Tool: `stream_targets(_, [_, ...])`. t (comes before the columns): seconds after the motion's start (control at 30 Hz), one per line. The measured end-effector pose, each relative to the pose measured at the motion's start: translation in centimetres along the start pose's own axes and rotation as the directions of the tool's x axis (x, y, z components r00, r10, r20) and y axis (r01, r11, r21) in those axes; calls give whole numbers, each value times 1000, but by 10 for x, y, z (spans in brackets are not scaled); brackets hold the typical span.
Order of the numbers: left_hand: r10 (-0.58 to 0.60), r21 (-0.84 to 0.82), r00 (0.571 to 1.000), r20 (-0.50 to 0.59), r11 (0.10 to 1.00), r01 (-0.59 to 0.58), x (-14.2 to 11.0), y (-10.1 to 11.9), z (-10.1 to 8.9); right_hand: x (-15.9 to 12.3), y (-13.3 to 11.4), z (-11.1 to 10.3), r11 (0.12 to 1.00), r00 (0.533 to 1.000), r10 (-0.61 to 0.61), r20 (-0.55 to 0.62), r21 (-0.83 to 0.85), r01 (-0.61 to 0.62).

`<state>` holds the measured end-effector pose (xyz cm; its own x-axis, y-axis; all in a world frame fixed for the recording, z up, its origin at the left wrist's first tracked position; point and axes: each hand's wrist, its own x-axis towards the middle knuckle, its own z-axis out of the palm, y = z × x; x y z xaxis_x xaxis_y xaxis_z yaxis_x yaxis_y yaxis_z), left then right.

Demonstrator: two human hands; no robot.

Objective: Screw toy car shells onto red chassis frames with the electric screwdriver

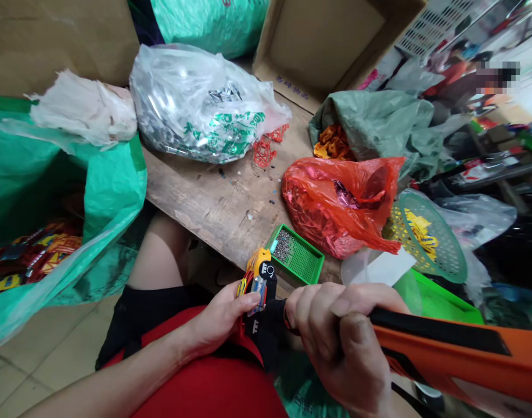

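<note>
Low in the middle, my left hand [225, 313] is closed on a small plastic toy car [261, 276] in yellow, black and red, with "TET" lettering. My right hand [347, 337] wraps round an orange and black electric screwdriver [449, 342], held nearly level. Its dark nose points left and meets the toy's right side; whether the tip sits on a screw is hidden. Just beyond the toy, a green tray [307, 255] holds many small screws [284, 247] at its left end.
A wooden table [196, 197] carries a clear bag of silvery parts [196, 104], a red bag [340, 203], a grey-green bag [374, 122] with orange parts and a green basket [444, 244] with yellow parts. At left, a green sack [113, 191] holds colourful toys. A person [462, 81] is far right.
</note>
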<state>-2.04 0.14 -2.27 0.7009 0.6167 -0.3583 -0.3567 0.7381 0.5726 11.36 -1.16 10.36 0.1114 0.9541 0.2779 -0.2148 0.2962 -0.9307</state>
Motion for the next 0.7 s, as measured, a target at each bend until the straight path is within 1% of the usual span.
stream_targets(0.2, [-3,-17,1000,-10,1000,3,-2,1,3,2,-1,0,1000,1000,5,-11,1,-5])
stream_targets(0.3, [-12,-19,1000,-21,1000,11,-2,1,3,3,-1,0,1000,1000,28,7,-10,-28])
stream_targets(0.47, [9,-22,1000,-13,1000,-9,-1,-3,1,1,0,0,999,1000,19,-11,-33,-19])
stream_targets(0.57, [22,-10,1000,-8,1000,-22,0,-5,0,-1,1,-1,998,1000,28,-1,-60,-28])
stream_targets(0.7, [42,19,999,-6,999,-42,0,-8,-2,1,2,-1,998,999,46,-1,-45,-46])
